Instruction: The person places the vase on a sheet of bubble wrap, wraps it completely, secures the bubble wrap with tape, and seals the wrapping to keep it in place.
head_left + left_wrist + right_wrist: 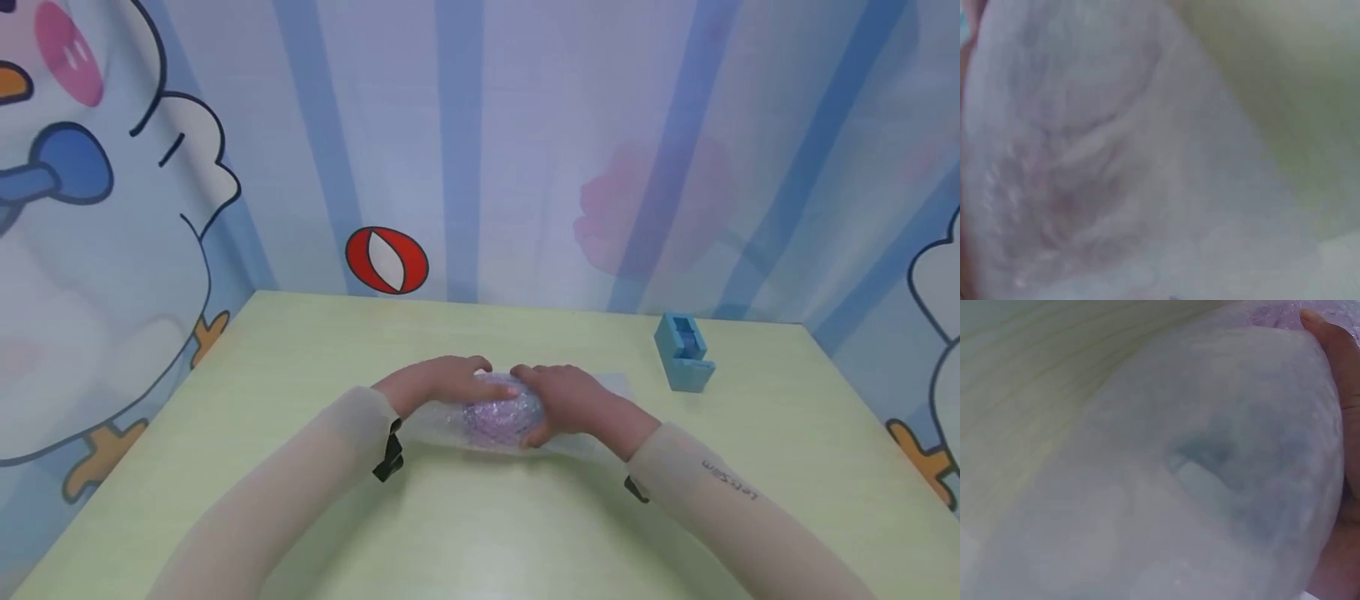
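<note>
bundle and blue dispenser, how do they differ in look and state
The bundle is shiny, in see-through wrap with pinkish purple showing; the blue dispenser is plain, opaque blue.
The bundle is rounded in the middle; the blue dispenser is angular.
The left hand and right hand grip the bundle; neither touches the blue dispenser.
Both are on the table.

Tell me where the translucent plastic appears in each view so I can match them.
Head: the translucent plastic stretches sideways just below centre.
Left wrist: translucent plastic fills the left and middle, blurred.
Right wrist: translucent plastic runs from upper right to the bottom edge.
Shared landmark: the pale table, all around in head, upper right in left wrist, upper left in right wrist.
</note>
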Demonstrator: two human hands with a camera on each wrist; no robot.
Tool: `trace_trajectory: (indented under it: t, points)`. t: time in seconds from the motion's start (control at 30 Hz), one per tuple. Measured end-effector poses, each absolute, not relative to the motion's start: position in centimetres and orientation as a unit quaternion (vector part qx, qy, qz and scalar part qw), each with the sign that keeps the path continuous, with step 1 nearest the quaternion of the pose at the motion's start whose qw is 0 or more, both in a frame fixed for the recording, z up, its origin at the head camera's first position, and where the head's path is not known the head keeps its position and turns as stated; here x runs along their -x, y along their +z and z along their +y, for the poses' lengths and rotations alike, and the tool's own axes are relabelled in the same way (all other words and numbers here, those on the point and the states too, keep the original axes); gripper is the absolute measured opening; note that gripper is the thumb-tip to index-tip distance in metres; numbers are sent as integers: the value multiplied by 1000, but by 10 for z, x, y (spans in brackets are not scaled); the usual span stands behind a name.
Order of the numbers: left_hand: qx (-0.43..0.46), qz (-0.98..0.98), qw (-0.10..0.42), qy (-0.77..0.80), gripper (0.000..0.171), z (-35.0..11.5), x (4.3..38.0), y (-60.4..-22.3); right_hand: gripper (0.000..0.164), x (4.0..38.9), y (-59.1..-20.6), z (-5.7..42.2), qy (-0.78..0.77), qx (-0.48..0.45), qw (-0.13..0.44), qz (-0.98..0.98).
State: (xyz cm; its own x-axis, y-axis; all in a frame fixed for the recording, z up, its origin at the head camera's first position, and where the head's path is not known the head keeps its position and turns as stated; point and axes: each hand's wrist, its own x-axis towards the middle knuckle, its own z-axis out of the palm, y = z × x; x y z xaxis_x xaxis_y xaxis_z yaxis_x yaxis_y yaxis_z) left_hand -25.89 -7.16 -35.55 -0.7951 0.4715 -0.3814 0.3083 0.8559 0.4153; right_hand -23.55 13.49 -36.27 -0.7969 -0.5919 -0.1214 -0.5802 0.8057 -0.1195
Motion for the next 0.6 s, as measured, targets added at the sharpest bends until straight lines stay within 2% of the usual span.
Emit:
trace_trajectory:
  t: [0.13,0.23,0.33,0.4,0.6]
  points:
    - [-258,962,57,75,82,-67,229,-362,92,237,-363,136,-50,310,83,946]
    - [-289,957,-41,5,94,-65,210,-370,92,239,-362,136,-46,317,76,944]
    - [-296,951,-85,-33,109,-65,201,-376,91,242,-361,136,-44,318,74,944]
    - [-295,950,-95,-40,113,-65,200,-379,90,243,-361,135,-44,317,75,945]
    - [-303,949,-86,-2,105,-67,204,-383,87,242,-361,134,-52,314,87,944]
